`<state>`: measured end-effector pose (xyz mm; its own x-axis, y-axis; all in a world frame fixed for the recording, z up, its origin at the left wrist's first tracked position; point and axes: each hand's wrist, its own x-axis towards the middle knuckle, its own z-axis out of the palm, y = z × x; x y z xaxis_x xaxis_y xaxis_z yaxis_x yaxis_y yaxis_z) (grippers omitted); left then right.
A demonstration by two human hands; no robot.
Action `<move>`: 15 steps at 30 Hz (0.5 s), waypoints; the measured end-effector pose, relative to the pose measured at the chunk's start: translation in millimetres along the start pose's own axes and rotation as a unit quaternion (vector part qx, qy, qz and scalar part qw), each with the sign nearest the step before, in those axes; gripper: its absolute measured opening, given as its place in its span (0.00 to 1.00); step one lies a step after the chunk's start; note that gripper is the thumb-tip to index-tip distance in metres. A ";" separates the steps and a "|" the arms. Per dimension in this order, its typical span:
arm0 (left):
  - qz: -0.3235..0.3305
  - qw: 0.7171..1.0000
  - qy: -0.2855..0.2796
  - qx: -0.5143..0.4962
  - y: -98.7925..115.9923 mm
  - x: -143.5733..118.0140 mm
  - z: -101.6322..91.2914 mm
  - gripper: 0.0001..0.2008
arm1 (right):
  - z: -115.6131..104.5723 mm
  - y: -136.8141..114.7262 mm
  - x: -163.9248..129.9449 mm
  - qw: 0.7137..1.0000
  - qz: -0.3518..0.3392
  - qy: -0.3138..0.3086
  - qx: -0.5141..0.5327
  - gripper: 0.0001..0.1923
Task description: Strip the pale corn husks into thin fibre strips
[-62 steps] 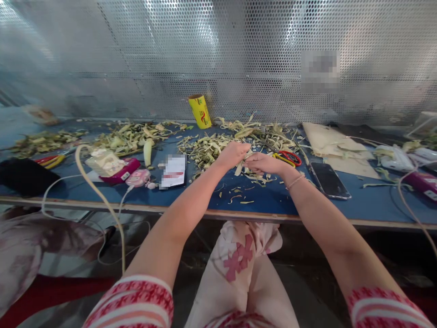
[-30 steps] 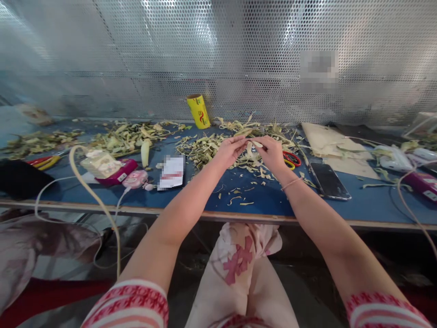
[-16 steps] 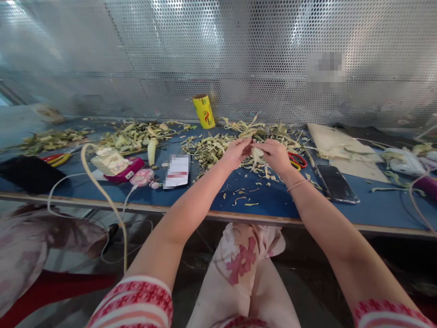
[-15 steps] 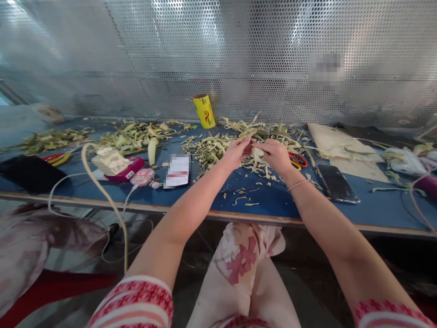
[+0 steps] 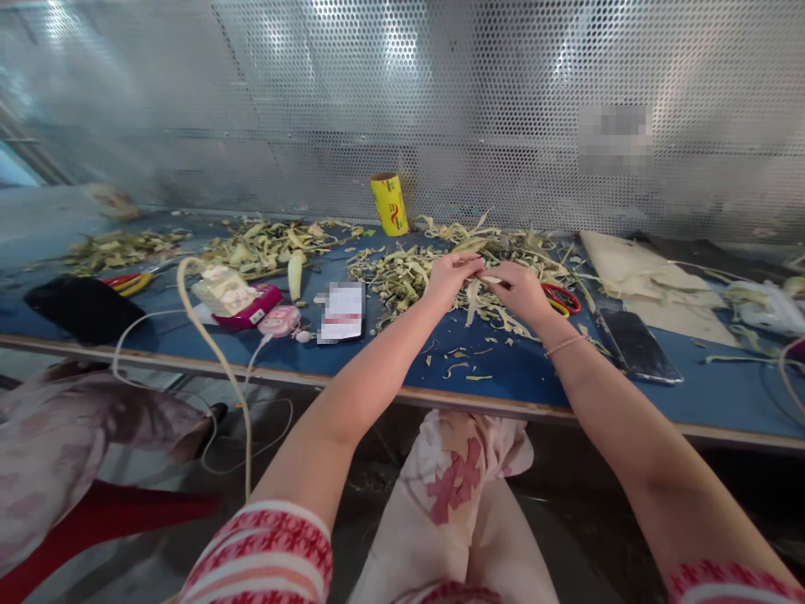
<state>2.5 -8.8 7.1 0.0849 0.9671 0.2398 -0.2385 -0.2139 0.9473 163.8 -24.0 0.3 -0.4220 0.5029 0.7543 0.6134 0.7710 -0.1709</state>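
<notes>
Both hands meet over the middle of the blue table [image 5: 516, 373], well back from its front edge. Left hand [image 5: 451, 277] and right hand [image 5: 521, 289] each pinch an end of a pale strip [image 5: 489, 279], fingertips closed on it, the hands nearly touching. Directly behind and under them lies a heap of green-yellow peelings [image 5: 402, 273], running back toward the rear edge, where a yellow roll [image 5: 390, 204] stands against the perforated metal wall. Red-handled scissors [image 5: 563, 298] lie just beside the right hand, and a dark phone [image 5: 638, 345] lies farther toward the right. Left of the hands sit a white card [image 5: 340, 311] and a pink device [image 5: 280, 320] with its cable hanging over the front edge. Between the hands and the front edge the tabletop carries only a few scattered scraps [image 5: 462, 369].
</notes>
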 end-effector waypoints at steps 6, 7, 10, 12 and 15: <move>0.034 0.995 -0.032 0.091 0.8 -0.6 -0.3 0.06 | -3.0 -0.9 -3.2 0.991 -0.026 -0.079 -0.108 0.18; 0.034 0.994 -0.040 0.099 0.1 -0.1 0.0 0.06 | -3.4 -1.7 -3.5 0.987 -0.030 -0.087 -0.129 0.18; 0.041 0.992 -0.048 0.110 -0.9 0.9 0.9 0.06 | -3.9 -4.0 -3.6 0.977 -0.041 -0.096 -0.186 0.19; 0.044 0.992 -0.048 0.112 -0.3 0.7 1.4 0.07 | -3.8 -4.6 -3.6 0.971 -0.048 -0.098 -0.214 0.19; 0.029 0.992 -0.052 0.115 1.5 0.3 0.8 0.08 | -3.4 -5.1 -3.8 0.966 -0.049 -0.100 -0.235 0.19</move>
<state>3.0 -9.0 8.8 0.1790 0.9353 0.3052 -0.0209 -0.3065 0.9516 164.5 -31.2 0.5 -0.5858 0.5381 0.6060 0.7790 0.5802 0.2377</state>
